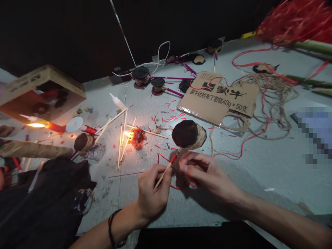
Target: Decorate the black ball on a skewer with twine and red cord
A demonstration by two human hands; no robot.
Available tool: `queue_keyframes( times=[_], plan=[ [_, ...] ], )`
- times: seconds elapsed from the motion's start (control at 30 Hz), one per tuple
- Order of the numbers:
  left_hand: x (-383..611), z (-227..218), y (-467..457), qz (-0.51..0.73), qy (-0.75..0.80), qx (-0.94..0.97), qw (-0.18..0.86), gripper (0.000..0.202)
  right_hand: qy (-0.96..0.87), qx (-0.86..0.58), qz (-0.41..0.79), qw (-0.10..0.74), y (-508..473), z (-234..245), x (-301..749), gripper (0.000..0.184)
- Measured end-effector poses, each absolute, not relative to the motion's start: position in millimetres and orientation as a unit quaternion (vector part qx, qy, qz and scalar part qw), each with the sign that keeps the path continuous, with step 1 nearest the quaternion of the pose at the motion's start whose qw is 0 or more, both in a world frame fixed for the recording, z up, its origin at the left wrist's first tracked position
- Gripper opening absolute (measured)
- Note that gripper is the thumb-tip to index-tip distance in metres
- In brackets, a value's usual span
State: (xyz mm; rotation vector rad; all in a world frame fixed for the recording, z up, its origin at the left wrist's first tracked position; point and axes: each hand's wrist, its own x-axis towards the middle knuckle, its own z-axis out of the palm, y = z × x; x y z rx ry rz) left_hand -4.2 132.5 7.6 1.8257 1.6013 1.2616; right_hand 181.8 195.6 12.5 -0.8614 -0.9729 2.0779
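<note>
My left hand (154,188) grips a thin wooden stick (164,175) between thumb and fingers. Red cord (173,158) is wound round the stick's upper end, and a loose loop of it lies on the table. Just beyond that end is a small drum-like piece (184,134) with a black top and a tan side. My right hand (198,168) is closed in a pinch beside the wound part, apparently on the red cord; its fingertips partly hide what they hold. A red strand also shows below, between the two hands.
Left of my hands, a flame (128,134) burns by a melted red lump (138,139) among wooden sticks. A second flame (36,125) burns farther left. A flattened cardboard piece (218,100), tangled twine (277,103), black cloth (52,197) and an open carton (41,91) lie around.
</note>
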Motion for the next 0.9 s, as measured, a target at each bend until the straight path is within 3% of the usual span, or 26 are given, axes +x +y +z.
queue_keyframes(
  times=[0.37,0.6,0.77,0.9],
  plan=[
    [-2,7,131,0.471,0.530,0.678,0.193,0.012,-0.372,-0.337,0.801,0.326,192,9,175,0.039],
    [-1,8,130,0.472,0.519,0.694,0.162,0.014,-0.427,-0.341,0.774,0.320,193,13,177,0.030],
    [0,9,129,0.466,0.550,0.648,0.247,0.019,-0.381,-0.345,0.795,0.324,190,12,177,0.019],
    [-3,-3,129,0.511,0.565,0.528,0.375,0.029,-0.370,-0.344,0.794,0.339,189,12,178,0.021]
  ],
)
